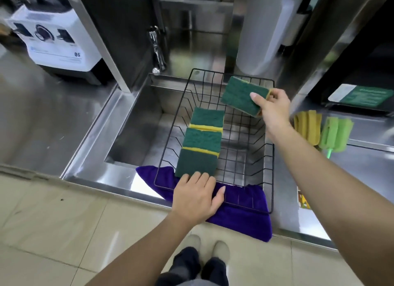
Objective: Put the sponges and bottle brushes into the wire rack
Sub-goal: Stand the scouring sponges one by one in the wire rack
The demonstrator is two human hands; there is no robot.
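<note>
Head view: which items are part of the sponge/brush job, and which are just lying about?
Job:
wire rack
three sponges in rack
sponge in right hand
left hand, on nearest sponge
yellow brush and green brush, on counter

Lying about:
purple cloth
blender base
tap

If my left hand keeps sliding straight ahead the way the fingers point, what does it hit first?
The left hand already has its fingertips at the nearest green sponge in the wire rack, so that sponge comes first. Depth is unclear; the fingers may pass just over its edge.
</note>
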